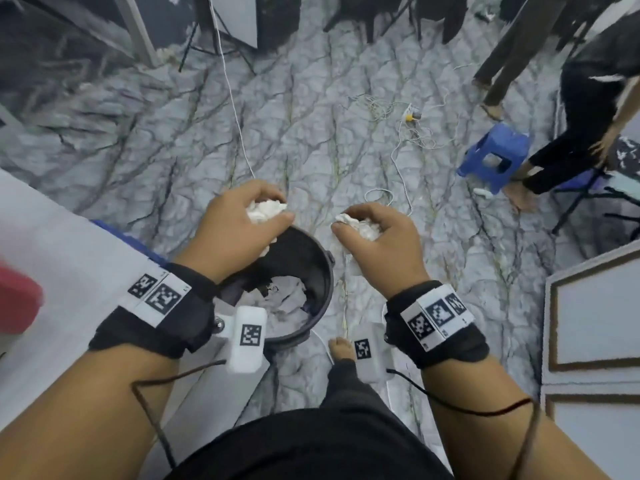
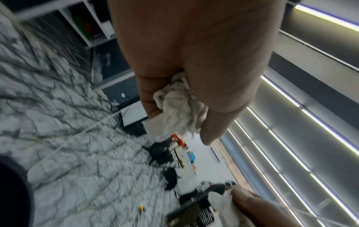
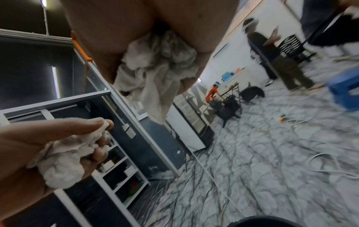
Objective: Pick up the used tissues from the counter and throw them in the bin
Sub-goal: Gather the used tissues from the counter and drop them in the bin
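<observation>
Head view: the left hand [image 1: 232, 230] has its grip curled round a crumpled wad of tissues [image 1: 265, 211], held over the 11 o'clock rim of the dark bin [image 1: 322, 271], which already has white paper at the bottom. The right hand [image 1: 377, 244] has its grip pinched on a second wad [image 1: 358, 226], but this one hangs at the bin's 2 o'clock, outside the rim and over the marbled floor [image 1: 311, 116]. The bench [image 1: 69, 244] edge lies at 9 o'clock of the bin.

Left wrist view: the fingers [image 2: 147, 98] and thumb press the tissue wad [image 2: 178, 107] between them, a loose tail dangling beyond the thumb tip.

Right wrist view: the right-hand wad [image 3: 155, 69] trails a long flap downward; the left hand shows at 8 o'clock, fingers folded over its own wad [image 3: 64, 159].

Risk, as I judge it: letting go now would drop the right wad on the floor, since it is not over the opening. The trailing flap could also catch on the rim and drape outside, and light tissue may drift as it falls
</observation>
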### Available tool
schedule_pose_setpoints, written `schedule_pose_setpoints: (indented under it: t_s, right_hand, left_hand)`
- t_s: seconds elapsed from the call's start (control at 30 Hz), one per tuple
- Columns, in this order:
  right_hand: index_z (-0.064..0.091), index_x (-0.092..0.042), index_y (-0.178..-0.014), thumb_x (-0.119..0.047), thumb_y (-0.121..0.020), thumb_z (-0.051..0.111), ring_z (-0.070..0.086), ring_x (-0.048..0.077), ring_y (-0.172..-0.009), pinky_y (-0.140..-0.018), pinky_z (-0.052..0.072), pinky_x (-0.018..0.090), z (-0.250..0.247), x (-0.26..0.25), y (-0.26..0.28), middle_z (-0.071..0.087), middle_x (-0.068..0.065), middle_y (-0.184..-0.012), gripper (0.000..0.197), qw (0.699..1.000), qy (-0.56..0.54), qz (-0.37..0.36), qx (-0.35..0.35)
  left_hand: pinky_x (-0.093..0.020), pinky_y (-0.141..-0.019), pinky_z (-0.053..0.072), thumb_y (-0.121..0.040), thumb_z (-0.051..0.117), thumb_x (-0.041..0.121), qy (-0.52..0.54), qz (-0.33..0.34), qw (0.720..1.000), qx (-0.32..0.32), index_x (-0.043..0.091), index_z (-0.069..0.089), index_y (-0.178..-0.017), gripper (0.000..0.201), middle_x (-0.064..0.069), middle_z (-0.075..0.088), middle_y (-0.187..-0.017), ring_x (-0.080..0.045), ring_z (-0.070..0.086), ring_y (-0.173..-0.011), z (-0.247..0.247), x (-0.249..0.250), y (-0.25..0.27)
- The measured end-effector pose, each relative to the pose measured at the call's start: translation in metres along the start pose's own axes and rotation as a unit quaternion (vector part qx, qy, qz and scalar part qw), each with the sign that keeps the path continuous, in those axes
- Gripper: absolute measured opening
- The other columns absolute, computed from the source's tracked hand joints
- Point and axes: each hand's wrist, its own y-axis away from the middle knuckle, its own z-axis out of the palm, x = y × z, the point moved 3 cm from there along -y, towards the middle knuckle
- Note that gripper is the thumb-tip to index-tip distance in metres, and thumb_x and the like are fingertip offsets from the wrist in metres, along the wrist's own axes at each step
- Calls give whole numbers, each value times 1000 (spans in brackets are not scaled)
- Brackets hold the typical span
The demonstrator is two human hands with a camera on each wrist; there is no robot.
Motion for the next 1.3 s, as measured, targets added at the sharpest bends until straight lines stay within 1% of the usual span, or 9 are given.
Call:
schedule_pose_setpoints:
  t_s: [0.13, 0.3, 0.4, 0.53, 0.7, 0.8, 0.97, 1.2, 1.3]
  right_hand:
    - [74, -20, -92, -25, -82, 77, 66, 2, -81, -73, 48, 14, 21, 20, -89, 72, -11, -85, 12, 994, -11, -28, -104]
    - [73, -22, -87, -26, -83, 76, 63, 2, -77, -68, 45, 12, 28, 30, -185, 69, -12, -81, 7, 975, -25, -60, -211]
    - [73, -22, -85, -25, -83, 77, 61, -1, -69, -65, 44, 12, 41, 41, -226, 68, -13, -75, 5, 961, -38, -64, -265]
    - [73, -19, -83, -23, -82, 78, 59, -1, -63, -60, 45, 12, 70, 56, -253, 68, -9, -73, 6, 948, -57, -38, -312]
    - [73, -21, -81, -24, -81, 79, 61, -2, -64, -61, 47, 11, 112, 82, -261, 70, -7, -75, 7, 932, -58, 20, -357]
    - [70, -27, -75, -26, -80, 80, 65, 3, -74, -73, 53, 20, 133, 104, -257, 70, -9, -77, 11, 926, -45, 65, -368]
    - [75, -20, -82, -38, -78, 79, 67, 16, -94, -92, 53, 39, 159, 150, -256, 74, -3, -88, 19, 920, 7, 142, -366]
    - [72, -12, -79, -21, -88, 68, 64, 22, -85, -77, 50, 30, 206, 213, -258, 70, 5, -84, 14, 873, 23, 276, -402]
    - [70, -2, -87, -23, -88, 60, 57, 24, -81, -73, 43, 31, 235, 252, -260, 63, 8, -81, 23, 841, 38, 328, -429]
  left_hand:
    - [0, -62, 37, -82, 72, 30, -35, -39, 995, 81, 24, 67, -94, 14, 12, 64, -94, 8, 57, -78, 3, -11, -56]
    - [-13, -74, 38, -83, 71, 36, -42, -107, 979, 166, 23, 67, -94, 17, 19, 62, -89, 0, 55, -87, 25, -14, -104]
    - [2, -73, 33, -85, 69, 36, -44, -140, 969, 198, 24, 66, -96, 16, 23, 60, -93, 11, 53, -89, 36, -18, -125]
    - [4, -72, 31, -86, 67, 36, -59, -196, 955, 217, 25, 64, -99, 17, 24, 58, -93, 23, 47, -87, 43, -29, -136]
    - [-10, -73, 40, -87, 64, 34, 16, -262, 923, 282, 22, 63, -103, 20, 16, 61, -100, 13, 52, -88, 46, -62, -148]
    - [-10, -65, 43, -88, 62, 31, 83, -300, 900, 305, 19, 62, -106, 21, 16, 58, -92, 10, 56, -77, 58, -92, -158]
    - [-32, -73, 44, -88, 58, 32, 135, -397, 870, 260, 19, 58, -109, 24, 6, 60, -93, -14, 58, -83, 81, -157, -172]
    - [-39, -82, 44, -89, 53, 30, 105, -476, 850, 197, 20, 56, -105, 19, -3, 58, -106, -20, 55, -88, 106, -240, -171]
    - [-35, -73, 43, -90, 48, 26, 123, -492, 840, 191, 17, 52, -106, 19, -5, 55, -106, -16, 51, -82, 123, -279, -166]
